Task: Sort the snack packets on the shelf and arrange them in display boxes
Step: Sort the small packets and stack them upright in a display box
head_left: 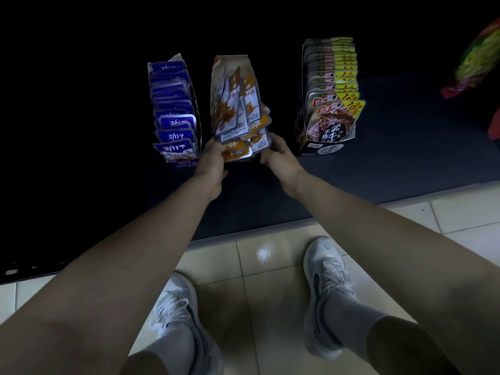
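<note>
Three display boxes stand on a dark low shelf (392,169). The middle box (234,62) holds a messy pile of orange-and-white snack packets (238,115), several of them tilted and spilling over its front. My left hand (213,158) grips the front packets from the left side. On the right side, my right hand (278,155) presses against the same pile. The box at the left (196,104) is filled with a neat row of blue packets (173,123). In the box at the right (322,148) stands a row of dark packets with yellow corners (332,104).
A red and green bag (476,63) lies at the far right of the shelf. The shelf's front edge (257,231) runs diagonally above a pale tiled floor (270,288), where my two feet in white sneakers stand. The back of the shelf is dark.
</note>
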Motion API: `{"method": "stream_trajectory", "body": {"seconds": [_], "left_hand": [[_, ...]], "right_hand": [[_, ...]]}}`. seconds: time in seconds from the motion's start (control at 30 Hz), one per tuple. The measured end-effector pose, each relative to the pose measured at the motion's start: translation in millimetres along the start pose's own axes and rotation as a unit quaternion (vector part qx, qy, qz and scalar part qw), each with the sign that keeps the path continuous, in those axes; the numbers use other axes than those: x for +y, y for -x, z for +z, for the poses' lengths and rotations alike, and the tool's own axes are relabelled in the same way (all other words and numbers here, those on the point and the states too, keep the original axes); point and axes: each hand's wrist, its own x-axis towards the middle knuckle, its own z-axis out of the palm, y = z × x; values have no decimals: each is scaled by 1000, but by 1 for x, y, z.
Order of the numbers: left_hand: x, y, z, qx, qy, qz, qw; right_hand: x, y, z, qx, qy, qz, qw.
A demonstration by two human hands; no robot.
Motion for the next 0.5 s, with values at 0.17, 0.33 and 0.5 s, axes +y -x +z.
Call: {"method": "stream_trajectory", "body": {"seconds": [0.17,0.33,0.5], "left_hand": [[-6,2,-3,-3,-23,22,999],[-19,29,-4,4,-39,3,999],[-36,61,-5,-8,-54,-35,998]], "right_hand": [[-5,1,6,-22,-23,-17,999],[6,21,1,-10,12,1,1000],[21,54,-7,-19,56,25,998]]}}
